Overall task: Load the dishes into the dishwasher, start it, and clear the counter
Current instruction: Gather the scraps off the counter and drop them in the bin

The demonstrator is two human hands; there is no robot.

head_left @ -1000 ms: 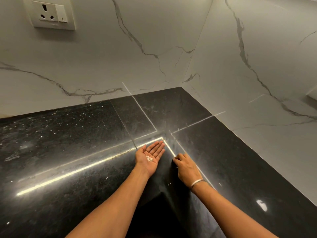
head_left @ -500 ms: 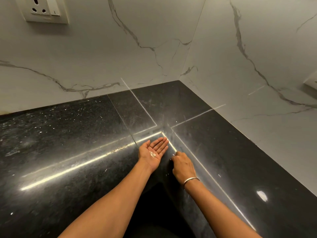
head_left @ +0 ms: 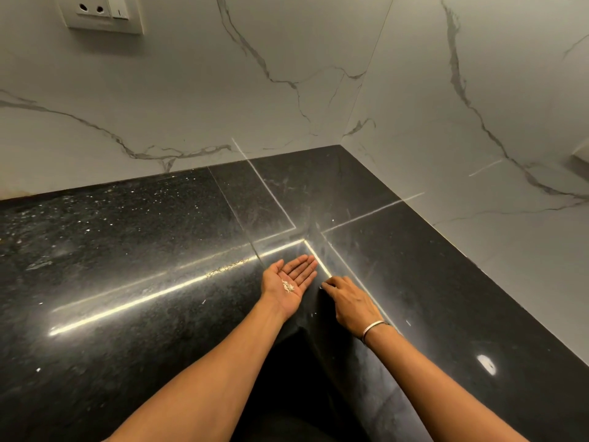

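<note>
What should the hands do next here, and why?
Probably the right hand brushes toward the left hand, held palm-up beside it with pale crumbs in it; the right fingertips touch the counter, where other specks lie.

Our left hand (head_left: 288,283) lies palm up over the countertop (head_left: 127,250), near its front inner corner, with crumbs (head_left: 287,286) on the palm. Just to its right, our right hand (head_left: 350,306) sets its fingertips on the countertop, a bangle (head_left: 373,328) around the wrist. Two walls meet behind, and a socket (head_left: 100,12) sits high on the left one.
</note>
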